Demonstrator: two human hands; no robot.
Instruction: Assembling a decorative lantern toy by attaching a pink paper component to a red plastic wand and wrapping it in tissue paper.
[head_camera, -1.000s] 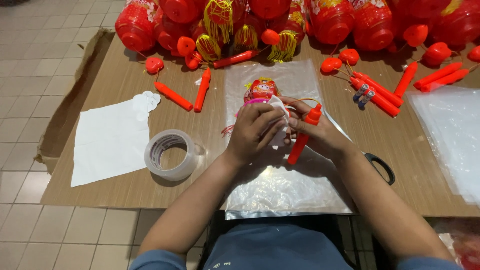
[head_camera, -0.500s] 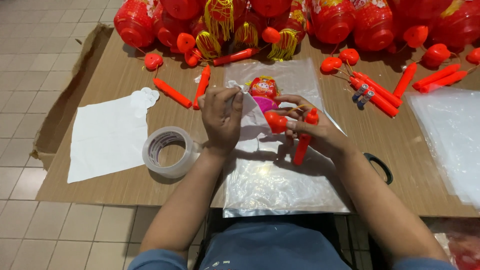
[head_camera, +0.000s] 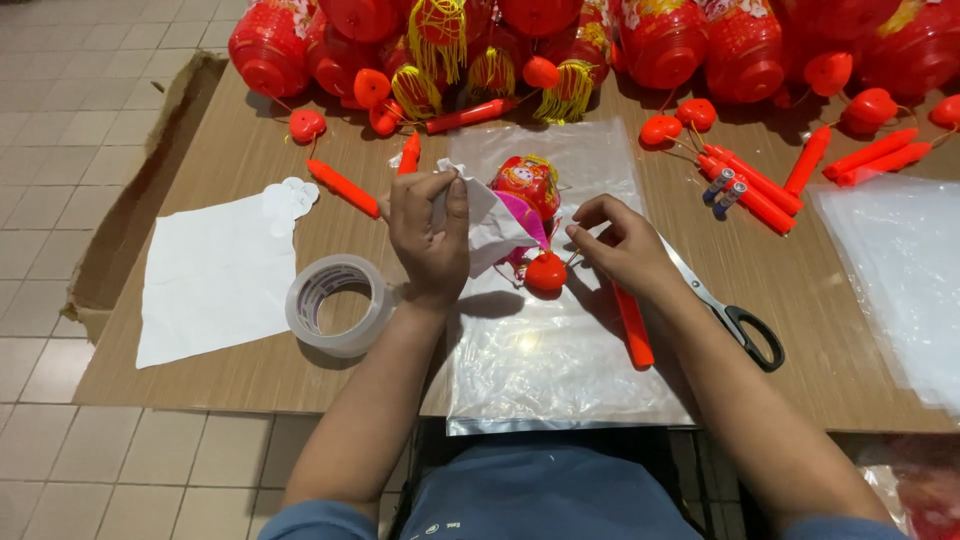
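**White paper pinched in the left hand over a small folded lantern**

A crumpled sheet of white paper (head_camera: 488, 225) is held in the left hand (head_camera: 428, 238), whose fingers are closed on its upper edge. Just to the right of that grip, partly covered by the paper, a small red folded paper lantern with a printed face and a pink panel (head_camera: 528, 190) is seen lying on a clear plastic bag (head_camera: 560, 350) spread flat on the brown cardboard work surface (head_camera: 250, 150). Directly below the lantern, a small red plastic heart-shaped cap (head_camera: 546, 272) is found.

The right hand (head_camera: 625, 245) is placed just right of that cap, fingers curled together near a thin string; whether the string is actually pinched cannot be told. A red plastic stick handle (head_camera: 632, 325) is seen running from under this hand toward the person.

Left of the left-hand grip, near the wrist, a roll of clear adhesive tape (head_camera: 340, 303) is laid, and further left a flat sheet of white paper (head_camera: 215, 275). Right of the right hand, black-handled scissors (head_camera: 735, 318) are set down. Beyond both hands, well apart from them, a heap of red round lanterns with yellow tassels (head_camera: 560, 50) is piled, with loose red sticks (head_camera: 345, 188) and two small batteries (head_camera: 722, 190) scattered before it.
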